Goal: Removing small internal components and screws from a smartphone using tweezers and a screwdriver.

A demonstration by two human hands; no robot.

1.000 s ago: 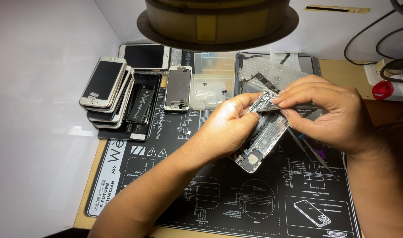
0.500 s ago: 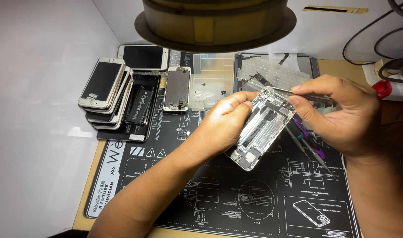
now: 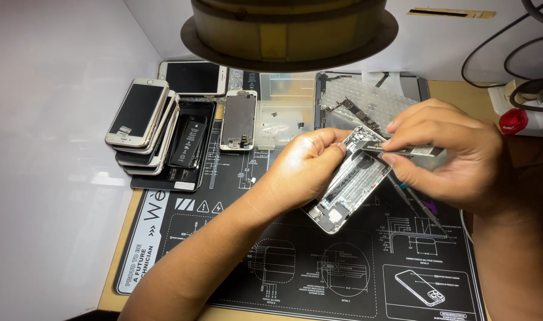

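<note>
My left hand (image 3: 301,169) grips an opened silver phone housing (image 3: 350,185), tilted above the black repair mat (image 3: 319,267). My right hand (image 3: 455,154) pinches a narrow circuit board (image 3: 411,150) at the housing's upper end, partly lifted out of it. Thumb and fingers of both hands meet near the top of the housing. The housing's inner frame faces me; its lower end points down toward the mat.
A stack of phones (image 3: 142,122) and a black open phone with battery (image 3: 187,142) lie at the mat's left. A detached screen (image 3: 238,120), a clear parts tray (image 3: 286,110), bubble wrap (image 3: 366,101), screwdrivers (image 3: 417,202), a lamp head (image 3: 289,30) and cables (image 3: 521,83) surround the work.
The right hand has drawn the narrow board rightward out of the housing's top. The left hand turned the housing slightly more upright and kept its grip.
</note>
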